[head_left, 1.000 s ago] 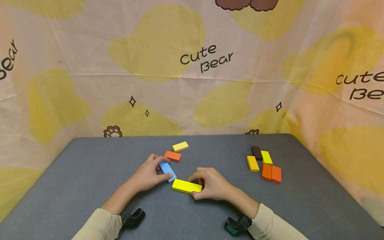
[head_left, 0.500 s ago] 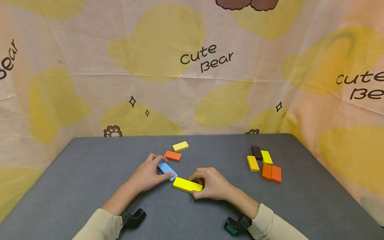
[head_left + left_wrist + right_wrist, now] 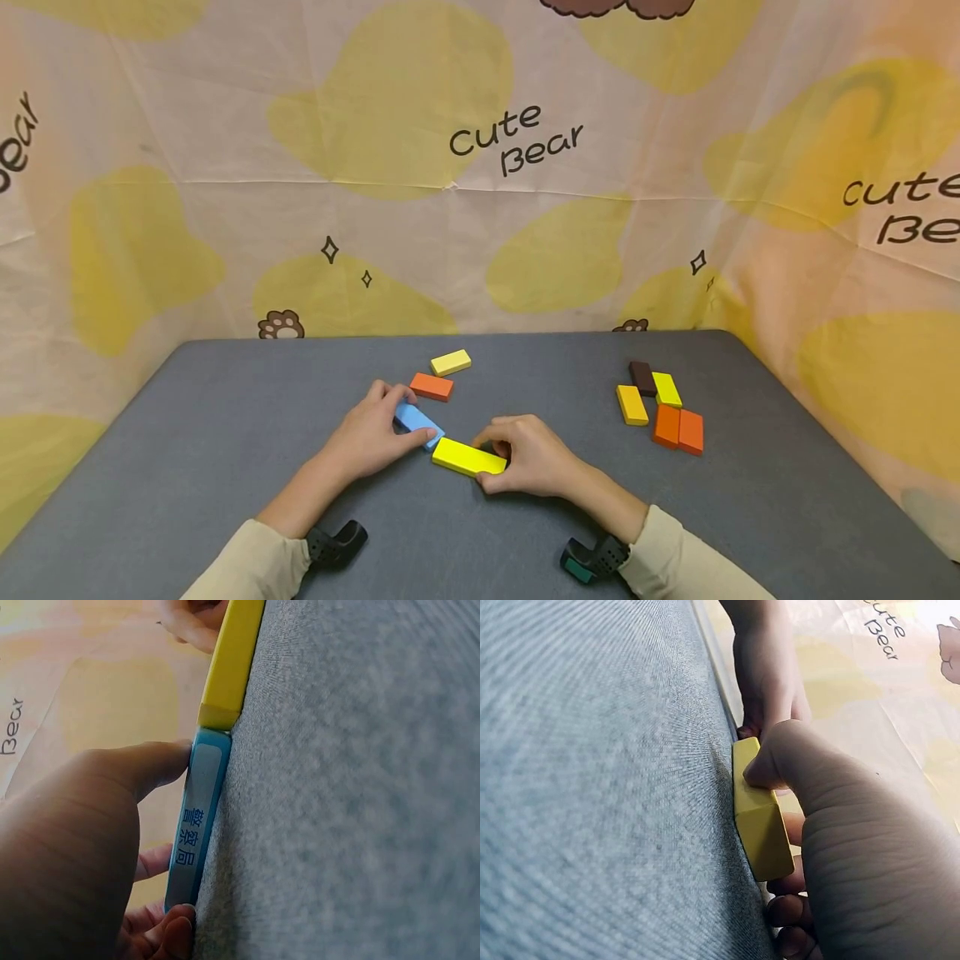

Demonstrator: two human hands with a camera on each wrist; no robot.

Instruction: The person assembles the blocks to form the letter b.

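Observation:
My left hand (image 3: 367, 435) holds a blue block (image 3: 417, 423) by its ends, thumb at the near end and fingers at the far end. Dark characters mark the blue block's side (image 3: 187, 832) in the left wrist view. A bright yellow block (image 3: 463, 456) is pinched near its right end by the thumb and fingers of my right hand (image 3: 532, 458). Both blocks lie flat on the grey table, and their ends meet at an angle. In the right wrist view, the thumb presses the long side of the yellow block (image 3: 765, 836).
Beyond the left hand lie an orange block (image 3: 431, 387) and a pale yellow block (image 3: 451, 362). Off to the right sits a cluster: a dark brown block (image 3: 642, 378), a lime block (image 3: 667, 389), an amber block (image 3: 632, 405) and two orange blocks (image 3: 678, 429). A printed cloth (image 3: 420, 250) hangs behind the table.
The blue block has turned slightly, its far end shifting left. The yellow block has moved a little away from me, up to the blue block's near end. Both grips stay the same.

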